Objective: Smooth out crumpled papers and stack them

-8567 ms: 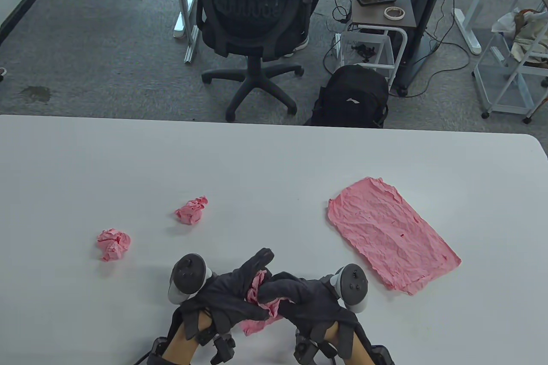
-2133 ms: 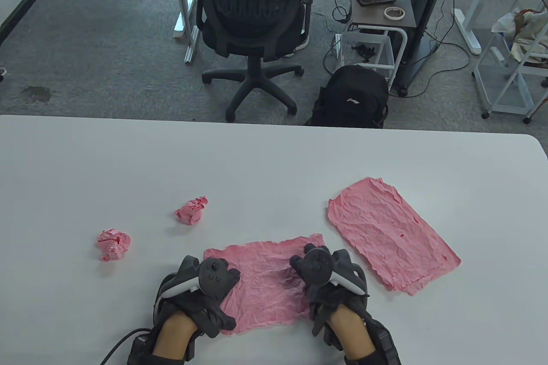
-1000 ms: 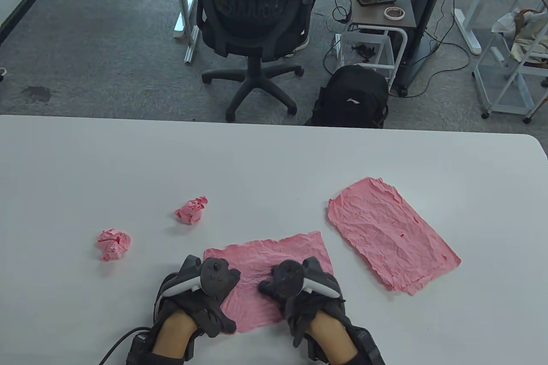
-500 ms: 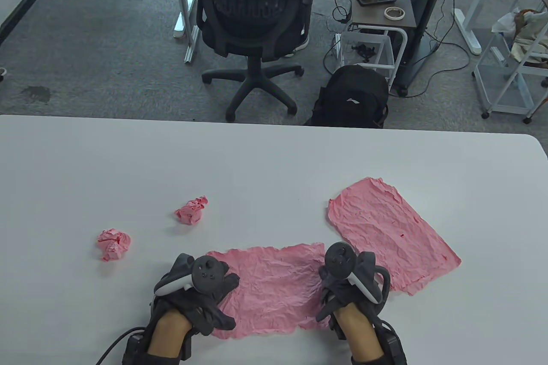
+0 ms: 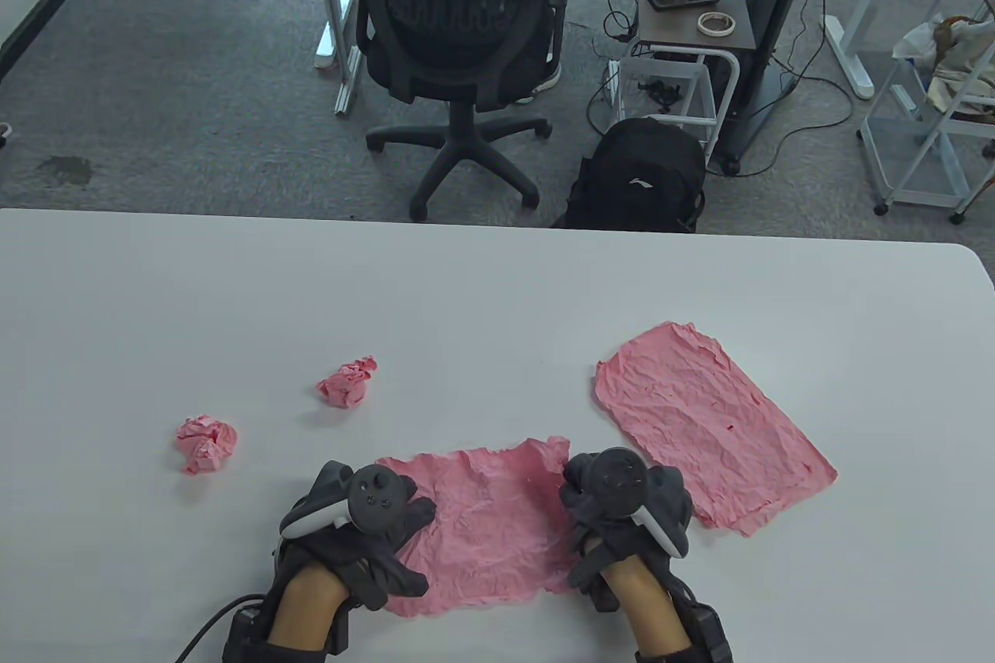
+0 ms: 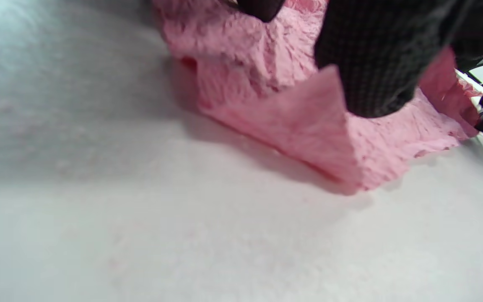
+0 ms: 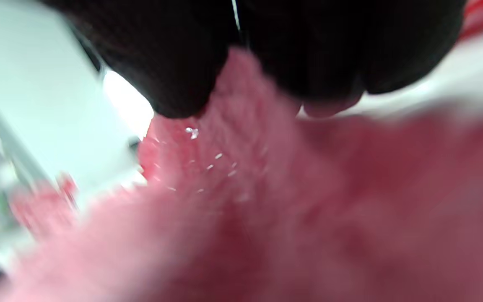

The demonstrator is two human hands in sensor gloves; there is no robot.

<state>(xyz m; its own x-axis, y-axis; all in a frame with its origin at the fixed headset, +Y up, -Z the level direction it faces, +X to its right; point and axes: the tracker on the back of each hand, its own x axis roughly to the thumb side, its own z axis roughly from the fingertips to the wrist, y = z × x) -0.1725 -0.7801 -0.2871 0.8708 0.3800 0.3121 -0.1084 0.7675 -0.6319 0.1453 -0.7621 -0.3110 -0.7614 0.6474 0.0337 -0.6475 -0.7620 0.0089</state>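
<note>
Right hand now pinching pink sheet edge, pulled inward since before, left hand pressing flat, grip unclenched.

No words, numbers or labels can be read anywhere in these views. The only sign is a white swoosh-like brand logo on the black backpack standing on the carpet just beyond the far edge of the bench; no lettering shows with it. Pale marks across the back of the office chair, left of the backpack, are too blurred to read.
</note>
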